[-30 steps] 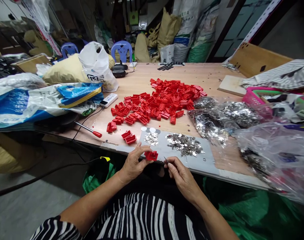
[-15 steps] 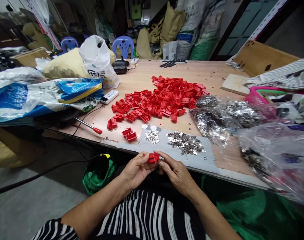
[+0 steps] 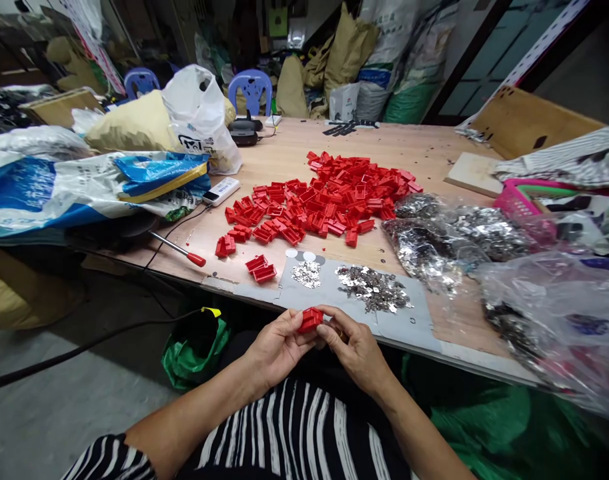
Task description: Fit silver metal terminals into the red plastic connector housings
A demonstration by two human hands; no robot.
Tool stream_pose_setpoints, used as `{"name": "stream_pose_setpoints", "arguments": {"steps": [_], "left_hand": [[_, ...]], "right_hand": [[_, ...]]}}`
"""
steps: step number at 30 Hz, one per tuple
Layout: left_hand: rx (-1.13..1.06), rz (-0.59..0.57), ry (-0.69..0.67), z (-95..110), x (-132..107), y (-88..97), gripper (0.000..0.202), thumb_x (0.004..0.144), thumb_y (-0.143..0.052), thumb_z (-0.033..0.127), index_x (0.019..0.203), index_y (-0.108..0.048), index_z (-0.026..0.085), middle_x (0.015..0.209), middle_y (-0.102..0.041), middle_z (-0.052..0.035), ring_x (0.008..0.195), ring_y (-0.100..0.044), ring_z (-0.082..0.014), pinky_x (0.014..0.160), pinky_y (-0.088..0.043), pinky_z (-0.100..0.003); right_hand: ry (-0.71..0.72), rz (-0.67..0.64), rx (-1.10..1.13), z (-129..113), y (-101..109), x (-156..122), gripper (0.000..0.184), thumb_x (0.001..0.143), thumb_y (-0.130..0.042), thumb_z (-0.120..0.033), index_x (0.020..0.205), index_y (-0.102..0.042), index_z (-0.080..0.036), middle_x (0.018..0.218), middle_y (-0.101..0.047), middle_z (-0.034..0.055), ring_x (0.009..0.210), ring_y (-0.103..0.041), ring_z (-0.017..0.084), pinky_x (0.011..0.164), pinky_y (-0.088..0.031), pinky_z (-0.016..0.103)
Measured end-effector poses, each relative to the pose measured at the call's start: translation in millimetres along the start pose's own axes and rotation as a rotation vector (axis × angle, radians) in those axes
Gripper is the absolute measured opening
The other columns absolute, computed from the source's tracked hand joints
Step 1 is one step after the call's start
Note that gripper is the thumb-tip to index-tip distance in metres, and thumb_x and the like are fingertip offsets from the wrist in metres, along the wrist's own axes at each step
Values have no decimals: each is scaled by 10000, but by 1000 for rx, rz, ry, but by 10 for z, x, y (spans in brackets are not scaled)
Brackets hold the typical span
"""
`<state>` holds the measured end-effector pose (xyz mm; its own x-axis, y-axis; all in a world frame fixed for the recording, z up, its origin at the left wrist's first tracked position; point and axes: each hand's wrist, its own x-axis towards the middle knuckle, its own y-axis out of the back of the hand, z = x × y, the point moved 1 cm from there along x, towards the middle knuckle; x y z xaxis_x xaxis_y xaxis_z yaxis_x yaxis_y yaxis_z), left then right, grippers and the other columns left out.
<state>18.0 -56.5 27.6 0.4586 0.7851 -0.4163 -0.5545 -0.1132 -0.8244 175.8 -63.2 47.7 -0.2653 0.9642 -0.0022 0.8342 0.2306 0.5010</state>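
Just in front of the table edge, my left hand (image 3: 280,343) grips a small red plastic housing (image 3: 311,320) between thumb and fingers. The housing has open compartments and is tilted toward me. My right hand (image 3: 351,343) is closed at its right end, index fingertip and thumb against it. Whether a small metal piece sits between those fingers is hidden. Behind the hands, a grey mat (image 3: 329,303) carries a pile of small silvery pieces (image 3: 307,273) and a larger pile of metal clips (image 3: 374,288). Two loose red housings (image 3: 261,269) lie left of the mat.
A big heap of red housings (image 3: 339,193) covers the table's middle. Clear bags of metal parts (image 3: 424,240) and a pink basket (image 3: 517,200) crowd the right. At left are plastic sacks (image 3: 59,193), a red-tipped lever (image 3: 195,259) and a white device (image 3: 221,191).
The red housing has turned slightly in my fingers, showing more of its compartment side. Both hands stay together at nearly the same place; the view has shifted a little.
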Motion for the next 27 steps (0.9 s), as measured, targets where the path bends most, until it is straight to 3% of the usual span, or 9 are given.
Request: {"name": "stream_pose_setpoints", "arguments": {"steps": [8, 11, 14, 16, 19, 22, 27], "left_hand": [[-19, 40, -110, -108, -40, -5, 198, 760, -725, 222, 713, -546, 152, 837, -692, -25, 858, -663, -136, 935, -456, -303], [14, 62, -134, -54, -43, 10, 231, 730, -755, 235, 721, -539, 153, 829, -695, -22, 842, -666, -137, 916, -468, -305], [79, 87, -183, 52, -29, 35, 255, 720, -762, 254, 730, -527, 156, 844, -693, -24, 827, -669, -147, 862, -500, -325], [212, 106, -286, 134, -17, 55, 251, 707, -767, 242, 726, -532, 157, 899, -682, -21, 857, -663, -156, 845, -512, -330], [534, 129, -510, 233, -4, 93, 217, 678, -777, 204, 752, -577, 164, 977, -653, -13, 893, -646, -148, 838, -513, -287], [825, 143, -662, 270, 12, 152, 239, 707, -752, 204, 901, -612, 195, 983, -653, -19, 898, -648, -157, 846, -516, -279], [1082, 170, -762, 262, 38, 269, 365, 753, -711, 230, 1094, -581, 233, 1062, -653, -50, 928, -660, -196, 849, -535, -311]], "right_hand": [[246, 222, -416, 187, -167, 40, 357, 954, -392, -341, 1167, -608, -154, 1039, -716, 139, 897, -683, 235, 802, -516, 343], [225, 161, -375, 175, -180, 58, 354, 950, -427, -345, 1219, -577, -170, 973, -728, 97, 819, -687, 198, 751, -525, 300], [144, 48, -295, 126, -95, 132, 403, 932, -482, -375, 1294, -509, -201, 749, -698, 8, 623, -644, 153, 641, -507, 255], [90, 78, -294, 119, 17, 226, 354, 928, -489, -366, 1245, -537, -217, 714, -669, -11, 607, -624, 145, 629, -490, 249], [43, 204, -459, 163, 199, 405, 187, 909, -501, -288, 1026, -623, -209, 894, -680, 37, 807, -645, 179, 736, -480, 287], [-20, 168, -657, 220, 286, 569, 153, 888, -509, -227, 970, -636, -201, 1001, -663, 63, 892, -634, 210, 759, -467, 316], [-85, 79, -796, 210, 221, 744, 154, 904, -500, -229, 991, -624, -201, 981, -659, 67, 873, -627, 201, 724, -435, 295]]}}
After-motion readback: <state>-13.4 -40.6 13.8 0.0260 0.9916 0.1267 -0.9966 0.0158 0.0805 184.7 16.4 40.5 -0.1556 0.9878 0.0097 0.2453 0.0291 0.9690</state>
